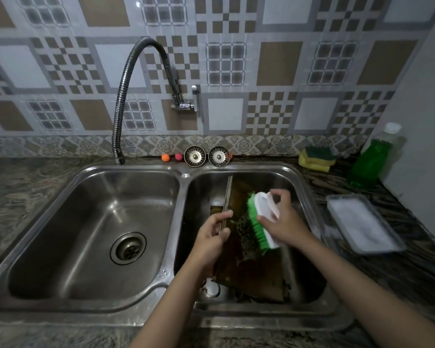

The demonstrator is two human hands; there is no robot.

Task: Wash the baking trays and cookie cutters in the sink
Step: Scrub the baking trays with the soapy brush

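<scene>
A dark, browned baking tray (256, 272) stands tilted in the right basin of the steel double sink (183, 175). My left hand (212, 237) grips the tray's left rim. My right hand (281, 219) holds a white scrub brush with green bristles (258, 222), and the bristles press against the tray's inner face. Under the tray's lower edge lies a small metal piece (212, 290), too hidden to name. On the counter to the right rests a second, silver tray (364, 224) with a pale inside.
A flexible tap (126, 96) hangs its spout over the left basin's back edge; that basin shows only its drain (128, 248). Two strainer plugs (206, 156) and small coloured balls sit behind the sink. Sponges (317, 158) and a green soap bottle (369, 159) stand at the back right.
</scene>
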